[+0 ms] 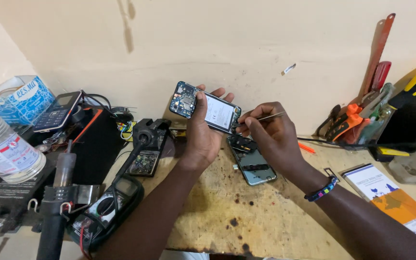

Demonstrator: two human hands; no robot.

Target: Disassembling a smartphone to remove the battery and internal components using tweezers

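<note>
My left hand [201,135] holds up an opened smartphone [205,107] with its back off, so the blue circuit board and the white battery show. The thumb presses on the board end. My right hand [271,136] grips thin metal tweezers [266,117], whose tip touches the phone's lower right end. Under the hands a second phone part [251,161], a greenish back cover with black pieces on it, lies flat on the stained wooden bench [246,216]. A beaded bracelet [321,189] is on my right wrist.
At left stand a multimeter [106,207], a soldering tool handle [56,212], a black power unit [92,139], a keypad phone [56,111], a tissue box [19,98] and a plastic bottle [3,149]. Pliers and hand tools [357,118] lean against the wall at right, beside a booklet [391,197].
</note>
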